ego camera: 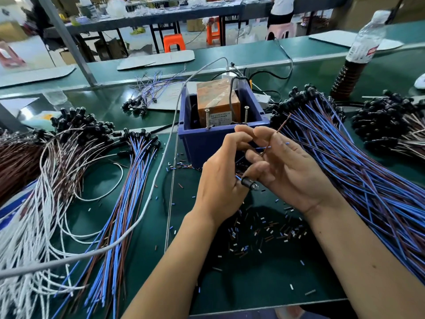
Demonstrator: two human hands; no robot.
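Note:
My left hand (220, 176) and my right hand (287, 171) meet just in front of a blue bin (200, 143) at the middle of the green table (142, 249). My left hand grips a small lamp with a black socket and clear bulb (250, 184); its wires run up between my hands. My right hand pinches the lamp's brown wire (279, 132), whose end points up to the right. A short blue wire end (284, 143) sticks out beside it. Inside the bin sits a taped brown box (217, 104) with two upright screws (207, 118).
A pile of blue and brown wired lamps (368, 180) lies on the right. More piles, blue-brown (128, 192) and white (34, 215), lie on the left. Cut insulation bits (264, 233) litter the table near me. A plastic bottle (365, 42) stands at the back right.

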